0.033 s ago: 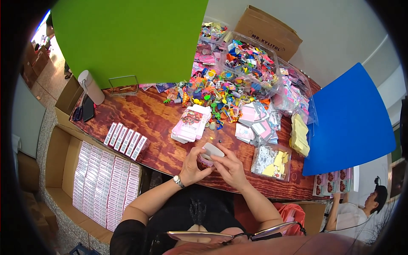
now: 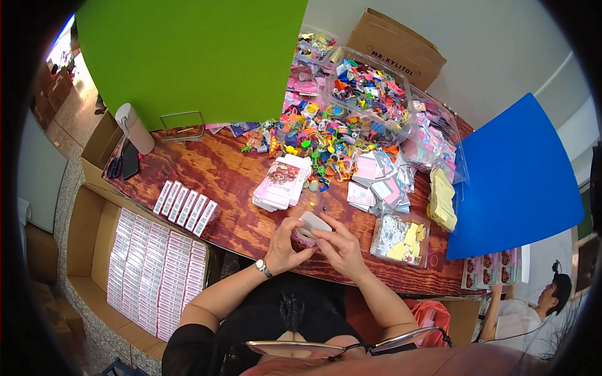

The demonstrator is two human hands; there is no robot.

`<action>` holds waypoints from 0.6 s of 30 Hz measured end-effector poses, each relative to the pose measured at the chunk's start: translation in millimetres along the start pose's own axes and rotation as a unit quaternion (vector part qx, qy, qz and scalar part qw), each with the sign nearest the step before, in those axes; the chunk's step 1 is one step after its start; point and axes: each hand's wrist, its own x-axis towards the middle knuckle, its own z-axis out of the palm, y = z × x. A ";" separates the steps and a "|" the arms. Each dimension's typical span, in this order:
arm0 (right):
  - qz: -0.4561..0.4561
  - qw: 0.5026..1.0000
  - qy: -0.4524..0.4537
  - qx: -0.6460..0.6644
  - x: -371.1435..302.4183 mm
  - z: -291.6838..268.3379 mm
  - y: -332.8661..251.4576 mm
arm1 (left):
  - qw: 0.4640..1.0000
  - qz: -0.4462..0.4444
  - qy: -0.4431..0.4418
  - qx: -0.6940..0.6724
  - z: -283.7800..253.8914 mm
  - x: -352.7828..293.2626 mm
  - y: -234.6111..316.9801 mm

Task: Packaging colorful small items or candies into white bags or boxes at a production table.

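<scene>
One pink printed cardboard carton (image 2: 302, 239), near edge of red-brown wooden table (image 2: 238, 178): left hand (image 2: 285, 247) gripping sides, right hand (image 2: 339, 249) pinching white flap (image 2: 315, 221); light pressure is likely sparing creases.

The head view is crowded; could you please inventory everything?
Table: one, reddish, centre
Small box: one, pink, table front
Stacked cartons: several, pink, table centre
Standing boxes: six, pink, table left
Carton: one, brown, lower left
Packed boxes: many, pink, inside carton
Toys: many, multicoloured, table back
Cards: many, pale, table right
Tub: one, clear, table right
Bundle: one, yellow, table right
Green panel: one, back left
Blue panel: one, right
Bottle: one, pink, table left
Coworker: one, white top, lower right
Left hand: one, on small box
Right hand: one, on small box
</scene>
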 end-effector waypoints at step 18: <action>0.103 0.994 -0.039 0.024 20.7 -0.6 -19.1 | 0.998 -0.027 -0.036 0.053 -3.8 -11.1 -11.5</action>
